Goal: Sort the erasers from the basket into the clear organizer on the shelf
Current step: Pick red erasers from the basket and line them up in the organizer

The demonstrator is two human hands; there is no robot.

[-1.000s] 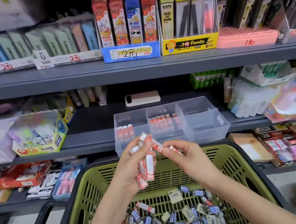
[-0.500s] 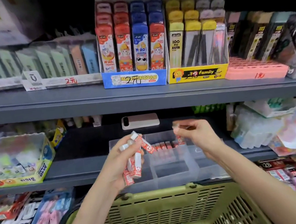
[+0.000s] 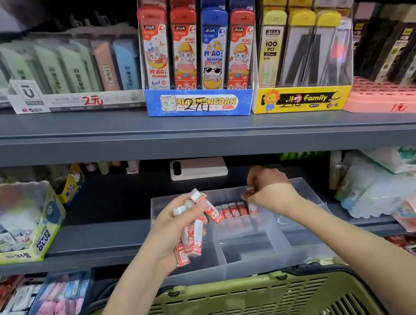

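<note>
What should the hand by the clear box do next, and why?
Probably let go. The right hand seems to pinch a red eraser standing at the end of the row in the middle compartment of the clear organizer, and the left hand holds a bundle of erasers to sort.

Stationery shop: grey shelves (image 3: 89, 138) are carrying price-marked display boxes (image 3: 198, 105) of pencil leads; a shopping basket (image 3: 222, 291) is sitting below.
</note>
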